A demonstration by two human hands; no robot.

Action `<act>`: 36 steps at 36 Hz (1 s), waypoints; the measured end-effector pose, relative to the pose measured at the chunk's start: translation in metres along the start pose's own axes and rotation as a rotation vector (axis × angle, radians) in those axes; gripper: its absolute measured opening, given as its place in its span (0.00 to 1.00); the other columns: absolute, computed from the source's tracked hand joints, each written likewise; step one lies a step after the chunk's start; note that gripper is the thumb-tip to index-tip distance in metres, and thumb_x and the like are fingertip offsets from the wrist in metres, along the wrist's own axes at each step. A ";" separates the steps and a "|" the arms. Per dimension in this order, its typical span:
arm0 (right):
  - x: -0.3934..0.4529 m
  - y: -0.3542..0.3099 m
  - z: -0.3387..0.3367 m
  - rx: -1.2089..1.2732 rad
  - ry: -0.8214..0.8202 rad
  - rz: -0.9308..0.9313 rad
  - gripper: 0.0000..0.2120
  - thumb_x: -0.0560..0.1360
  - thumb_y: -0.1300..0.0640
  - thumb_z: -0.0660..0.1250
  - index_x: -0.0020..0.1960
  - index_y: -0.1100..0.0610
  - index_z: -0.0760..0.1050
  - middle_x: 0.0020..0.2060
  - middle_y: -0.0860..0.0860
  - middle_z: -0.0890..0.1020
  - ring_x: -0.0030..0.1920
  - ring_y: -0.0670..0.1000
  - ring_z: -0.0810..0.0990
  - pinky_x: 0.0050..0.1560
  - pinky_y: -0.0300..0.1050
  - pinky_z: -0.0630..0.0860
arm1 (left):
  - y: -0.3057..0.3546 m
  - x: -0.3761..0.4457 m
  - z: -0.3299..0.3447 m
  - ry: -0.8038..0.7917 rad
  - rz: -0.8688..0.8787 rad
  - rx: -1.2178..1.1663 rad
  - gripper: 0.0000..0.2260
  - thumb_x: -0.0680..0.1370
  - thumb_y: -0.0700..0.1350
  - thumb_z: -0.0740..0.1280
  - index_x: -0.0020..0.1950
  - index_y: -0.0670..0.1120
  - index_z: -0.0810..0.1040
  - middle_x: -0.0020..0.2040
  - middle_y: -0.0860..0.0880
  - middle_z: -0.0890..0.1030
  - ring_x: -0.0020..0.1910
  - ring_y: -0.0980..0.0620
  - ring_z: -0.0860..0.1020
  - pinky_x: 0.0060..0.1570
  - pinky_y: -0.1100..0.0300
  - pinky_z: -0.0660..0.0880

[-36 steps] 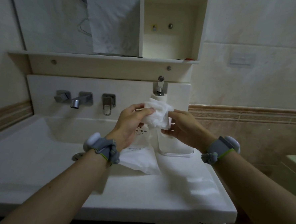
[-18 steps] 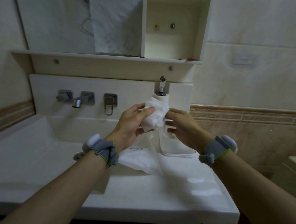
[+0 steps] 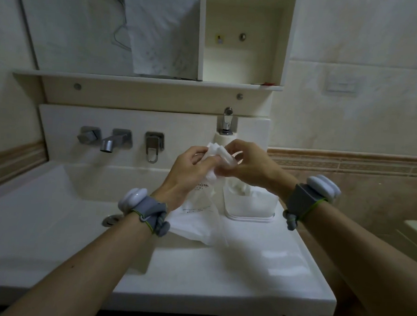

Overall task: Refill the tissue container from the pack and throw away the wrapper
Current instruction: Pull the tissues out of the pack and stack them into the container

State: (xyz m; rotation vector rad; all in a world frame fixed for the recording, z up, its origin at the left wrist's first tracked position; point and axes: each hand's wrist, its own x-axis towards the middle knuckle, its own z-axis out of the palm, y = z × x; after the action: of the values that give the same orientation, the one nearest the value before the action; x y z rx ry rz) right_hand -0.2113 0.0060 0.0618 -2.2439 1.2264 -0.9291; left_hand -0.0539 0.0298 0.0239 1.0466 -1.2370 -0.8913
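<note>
While a crumpled wad of tissues (image 3: 215, 155) sits bunched with no clear long axis, the left hand (image 3: 189, 171) and right hand (image 3: 248, 165) both pinch it. Directly below the right hand, the tissue container (image 3: 251, 204) holds tissues; the wrapper (image 3: 199, 218) lies beneath the left wrist.

Bare counter (image 3: 257, 266) fills the lower right of the frame, open to a reaching hand. At centre, the tissue container (image 3: 249, 206) and limp wrapper (image 3: 198, 220) crowd the ledge (a chrome tap (image 3: 227, 121) rises just behind), while a shelf (image 3: 146, 80) overhangs the upper frame.
</note>
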 end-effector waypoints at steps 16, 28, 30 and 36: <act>-0.003 0.009 -0.012 0.873 0.105 0.255 0.16 0.74 0.64 0.67 0.61 0.65 0.72 0.59 0.65 0.79 0.57 0.64 0.81 0.61 0.58 0.76 | 0.002 0.015 -0.003 0.139 -0.105 -0.155 0.20 0.76 0.58 0.67 0.56 0.41 0.76 0.58 0.44 0.80 0.53 0.50 0.80 0.55 0.51 0.79; -0.008 0.015 -0.008 0.625 -0.009 0.169 0.14 0.80 0.55 0.63 0.62 0.61 0.76 0.54 0.62 0.82 0.52 0.61 0.83 0.49 0.53 0.83 | -0.002 0.012 0.021 -0.060 -0.059 0.150 0.15 0.75 0.49 0.71 0.57 0.41 0.79 0.53 0.44 0.83 0.53 0.47 0.82 0.52 0.56 0.79; -0.007 0.016 -0.007 0.642 0.003 0.189 0.16 0.81 0.53 0.62 0.61 0.63 0.76 0.55 0.62 0.81 0.54 0.61 0.82 0.52 0.53 0.82 | -0.005 0.014 0.022 -0.063 -0.064 0.158 0.14 0.74 0.45 0.72 0.56 0.41 0.79 0.52 0.45 0.84 0.52 0.48 0.82 0.53 0.56 0.79; -0.003 0.015 -0.010 0.642 0.124 0.253 0.15 0.80 0.55 0.64 0.54 0.68 0.77 0.57 0.67 0.79 0.57 0.63 0.80 0.58 0.54 0.79 | -0.007 0.019 0.022 -0.116 -0.054 0.198 0.16 0.72 0.45 0.75 0.57 0.41 0.80 0.52 0.48 0.84 0.53 0.49 0.82 0.58 0.54 0.78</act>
State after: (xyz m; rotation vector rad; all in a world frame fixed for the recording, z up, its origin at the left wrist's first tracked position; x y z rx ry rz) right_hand -0.2281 0.0004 0.0581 -1.5155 1.0364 -1.1678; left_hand -0.0726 0.0071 0.0227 1.2036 -1.4216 -0.8952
